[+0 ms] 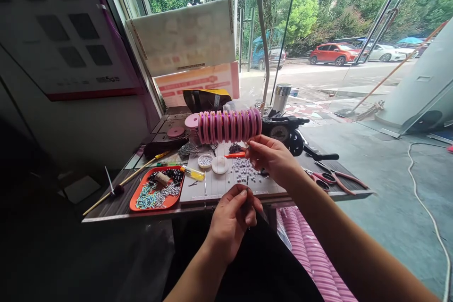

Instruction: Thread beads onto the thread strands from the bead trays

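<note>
My left hand (233,214) is closed in a pinch just in front of the board's near edge; a small dark bit shows at its fingertips, too small to name. Higher and to the right, my right hand (271,158) also pinches with thumb and forefinger, and what it holds cannot be made out. Right behind its fingertips is a row of pink ringed spools (230,125) mounted on a black hand-cranked device (283,132). Loose white beads (244,170) lie scattered on the pale board (198,193) between the hands, beside a small round tub of beads (205,161) and a white disc (220,165).
An orange tray (132,203) of black, silver and blue-green beads stands at left, near a yellow lighter (194,173) and a thin wooden stick (138,179). Red-handled scissors (323,178) and pliers (348,181) lie at right. Pink spools (304,245) are stacked below the table.
</note>
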A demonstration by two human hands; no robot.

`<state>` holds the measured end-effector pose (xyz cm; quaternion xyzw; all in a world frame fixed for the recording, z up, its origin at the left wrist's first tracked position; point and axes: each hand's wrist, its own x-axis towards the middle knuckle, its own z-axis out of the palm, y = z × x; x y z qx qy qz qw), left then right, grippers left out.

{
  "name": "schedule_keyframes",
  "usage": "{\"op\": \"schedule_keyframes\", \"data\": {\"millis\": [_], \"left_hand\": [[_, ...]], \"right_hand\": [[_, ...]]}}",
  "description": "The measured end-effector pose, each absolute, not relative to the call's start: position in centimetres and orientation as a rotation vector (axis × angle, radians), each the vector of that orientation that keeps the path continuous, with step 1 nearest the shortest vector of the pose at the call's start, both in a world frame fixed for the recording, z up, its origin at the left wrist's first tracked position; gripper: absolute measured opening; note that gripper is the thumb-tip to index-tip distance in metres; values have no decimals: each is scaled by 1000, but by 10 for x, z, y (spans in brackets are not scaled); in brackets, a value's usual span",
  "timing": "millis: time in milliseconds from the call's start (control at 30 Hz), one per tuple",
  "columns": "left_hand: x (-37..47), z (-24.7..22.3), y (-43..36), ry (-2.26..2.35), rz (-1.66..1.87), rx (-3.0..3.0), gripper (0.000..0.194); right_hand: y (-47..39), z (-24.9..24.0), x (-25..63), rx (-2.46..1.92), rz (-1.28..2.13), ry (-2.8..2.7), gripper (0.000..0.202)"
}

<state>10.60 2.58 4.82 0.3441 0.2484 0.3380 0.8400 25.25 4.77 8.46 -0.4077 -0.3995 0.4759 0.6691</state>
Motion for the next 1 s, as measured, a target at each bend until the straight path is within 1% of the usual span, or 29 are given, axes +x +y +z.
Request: {"op": "schedule_keyframes", "data": {"millis": [767,1000], "left_hand": [[104,43,24,505,724,745,11],[103,41,24,503,736,734,14]], "right_hand": [[51,80,256,-890,1078,-918,28],[50,83,252,-898,1066,-898,31]]}}
